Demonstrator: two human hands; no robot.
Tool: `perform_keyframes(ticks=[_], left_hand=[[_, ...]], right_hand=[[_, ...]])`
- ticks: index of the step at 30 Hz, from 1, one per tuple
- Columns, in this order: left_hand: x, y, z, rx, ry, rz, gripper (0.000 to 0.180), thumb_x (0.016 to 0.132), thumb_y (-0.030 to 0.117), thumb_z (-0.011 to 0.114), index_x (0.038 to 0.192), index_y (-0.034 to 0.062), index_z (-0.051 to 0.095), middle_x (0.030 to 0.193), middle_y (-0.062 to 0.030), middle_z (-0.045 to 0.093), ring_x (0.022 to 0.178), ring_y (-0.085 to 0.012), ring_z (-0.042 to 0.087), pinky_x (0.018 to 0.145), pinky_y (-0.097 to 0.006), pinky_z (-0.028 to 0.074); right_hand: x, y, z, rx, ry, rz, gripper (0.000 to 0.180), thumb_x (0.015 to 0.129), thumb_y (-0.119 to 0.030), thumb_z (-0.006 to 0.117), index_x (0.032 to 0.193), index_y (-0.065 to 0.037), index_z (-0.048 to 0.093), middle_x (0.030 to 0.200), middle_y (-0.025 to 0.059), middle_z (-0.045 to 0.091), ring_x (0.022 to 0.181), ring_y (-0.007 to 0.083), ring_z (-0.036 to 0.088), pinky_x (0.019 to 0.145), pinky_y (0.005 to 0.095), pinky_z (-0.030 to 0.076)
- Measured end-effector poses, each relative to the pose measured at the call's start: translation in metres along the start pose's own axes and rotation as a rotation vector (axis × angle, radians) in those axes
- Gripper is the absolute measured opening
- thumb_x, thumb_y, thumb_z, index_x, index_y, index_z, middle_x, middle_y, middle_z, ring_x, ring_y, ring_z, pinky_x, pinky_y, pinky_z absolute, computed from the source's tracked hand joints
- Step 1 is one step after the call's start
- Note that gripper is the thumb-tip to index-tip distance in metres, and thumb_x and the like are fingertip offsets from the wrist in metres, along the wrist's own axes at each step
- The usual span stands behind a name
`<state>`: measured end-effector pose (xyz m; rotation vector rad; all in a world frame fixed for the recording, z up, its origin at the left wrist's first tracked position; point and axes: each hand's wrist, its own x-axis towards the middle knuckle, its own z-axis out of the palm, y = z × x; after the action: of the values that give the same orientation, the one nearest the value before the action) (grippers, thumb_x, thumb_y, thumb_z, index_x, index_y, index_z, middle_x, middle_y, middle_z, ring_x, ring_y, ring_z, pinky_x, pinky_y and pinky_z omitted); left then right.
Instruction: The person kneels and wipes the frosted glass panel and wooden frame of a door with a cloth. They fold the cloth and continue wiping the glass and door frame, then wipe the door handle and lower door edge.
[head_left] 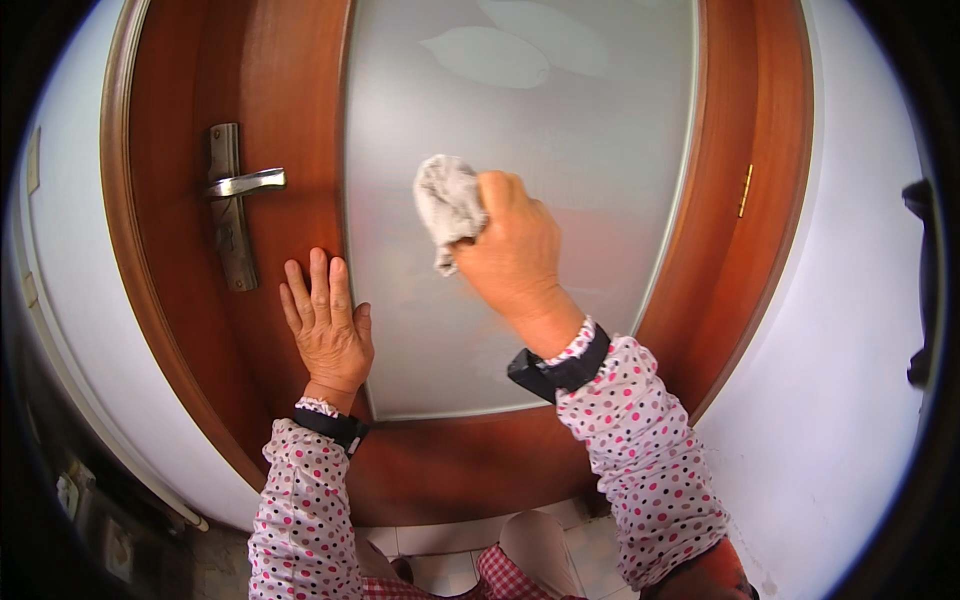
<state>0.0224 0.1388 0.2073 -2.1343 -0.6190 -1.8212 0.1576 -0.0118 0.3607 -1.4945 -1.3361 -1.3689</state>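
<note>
My right hand (515, 245) is closed round a crumpled grey-white cloth (447, 205) in front of the frosted glass panel (430, 345) of a door. Part of the cloth is hidden inside my fist. Flat against the reddish-brown wooden door (285, 90), my left hand (328, 325) rests with its fingers stretched upward and the thumb near the glass edge. Above and left of that hand is a silver lever handle (248, 183) on a long metal plate (238, 245). Pale leaf shapes show in the upper part of the glass.
A brass hinge (745, 190) sits on the door's right side. White walls (830, 400) flank the frame. Dark objects (915, 280) stand out at the far right rim. At lower left are dark, cluttered items (100, 520), and pale floor tiles (440, 572) lie below.
</note>
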Motion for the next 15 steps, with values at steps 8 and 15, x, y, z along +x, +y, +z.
perform_keyframes(ticks=[8, 15], left_hand=[[-0.041, -0.040, 0.039, -0.076, -0.055, -0.083, 0.081, 0.089, 0.015, 0.066, 0.161, 0.0111, 0.028, 0.169, -0.0125, 0.023, 0.156, -0.0414, 0.013, 0.126, -0.055, 0.008], [-0.069, -0.051, 0.061, -0.075, -0.047, -0.089, 0.074, 0.094, 0.018, 0.058, 0.161, 0.0091, 0.027, 0.169, -0.0148, 0.023, 0.156, -0.0418, 0.013, 0.126, -0.055, 0.008]], right_hand=[[-0.056, 0.081, -0.016, -0.191, -0.077, 0.286, 0.044, 0.078, -0.029, 0.083, 0.104, -0.008, 0.056, 0.094, 0.0145, 0.065, 0.081, 0.0393, 0.066, 0.069, 0.0483, 0.053], [-0.087, 0.147, -0.048, -0.271, -0.022, 0.501, 0.051, 0.076, -0.026, 0.085, 0.111, -0.007, 0.054, 0.100, 0.0188, 0.070, 0.093, 0.0429, 0.068, 0.078, 0.0481, 0.055]])
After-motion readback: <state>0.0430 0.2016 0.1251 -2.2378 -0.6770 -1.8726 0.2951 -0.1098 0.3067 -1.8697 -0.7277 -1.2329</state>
